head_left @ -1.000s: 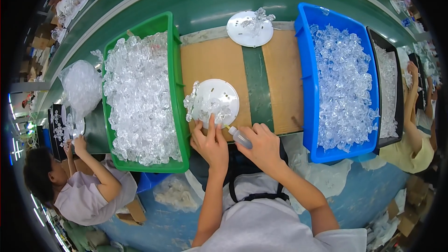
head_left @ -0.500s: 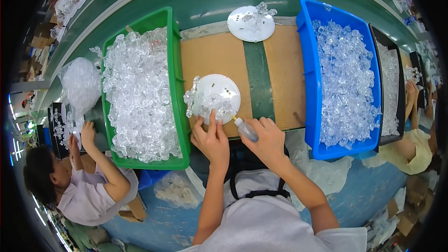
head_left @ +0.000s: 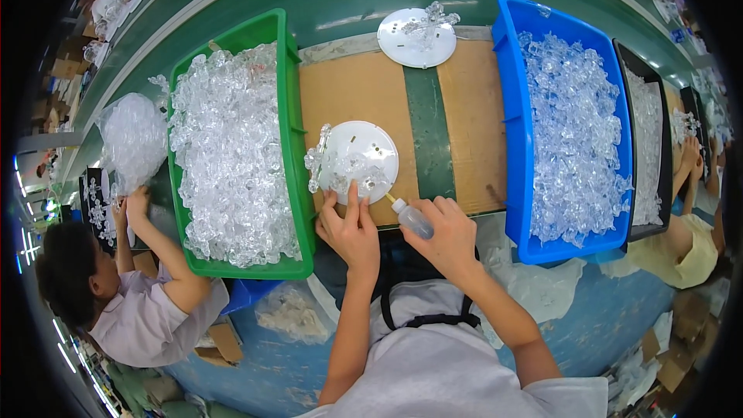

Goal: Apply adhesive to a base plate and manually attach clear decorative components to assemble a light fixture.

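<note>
L hand: fingers apart, tips at clear plastic pcs on rnd white disc just beyond; pinch can't tell | R hand: clamped on sm. translucent plastic btl, yellow nozzle nr disc rim | step: prob. dosing pcs | next: steady tip, lt squeeze | L of fingers: green plastic bin

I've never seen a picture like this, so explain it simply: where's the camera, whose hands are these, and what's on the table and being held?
There's no machine: a wide fisheye camera on a person's head looks down, so edges bend. The bare hands in the middle are that person's. The right hand holds a small clear bottle; the left hand reaches clear pieces on a white disc. Farther off sits another disc. A green bin and blue bin, filled with clear pieces, stand either side.
</note>
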Demonstrator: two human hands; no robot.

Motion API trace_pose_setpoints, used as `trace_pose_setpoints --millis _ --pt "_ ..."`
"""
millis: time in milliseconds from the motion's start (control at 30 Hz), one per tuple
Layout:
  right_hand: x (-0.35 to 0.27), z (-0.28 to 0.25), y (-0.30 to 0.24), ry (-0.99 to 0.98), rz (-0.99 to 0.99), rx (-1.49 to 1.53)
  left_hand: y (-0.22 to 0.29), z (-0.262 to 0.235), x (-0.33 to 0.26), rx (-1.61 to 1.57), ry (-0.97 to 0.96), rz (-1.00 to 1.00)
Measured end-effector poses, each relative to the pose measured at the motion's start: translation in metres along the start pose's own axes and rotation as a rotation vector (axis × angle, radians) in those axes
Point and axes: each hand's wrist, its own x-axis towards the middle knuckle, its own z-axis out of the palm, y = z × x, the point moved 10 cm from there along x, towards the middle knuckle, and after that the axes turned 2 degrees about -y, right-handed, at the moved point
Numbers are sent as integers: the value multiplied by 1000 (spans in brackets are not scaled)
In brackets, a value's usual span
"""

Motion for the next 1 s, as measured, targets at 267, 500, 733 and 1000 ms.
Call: trace_pose_setpoints --millis 267,500,733,1000 --pt "4 7 -5 -10 8 -37 4 0 -1 -11 42 11" --pt "2 -17 19 71 96 23 34 5 8 -72 13 45" --pt "-8 -9 3 -3 129 148 1 -11 25 -552 9 -100" --pt "7 9 -8 31 54 95 3 10 49 -610 -200 -137"
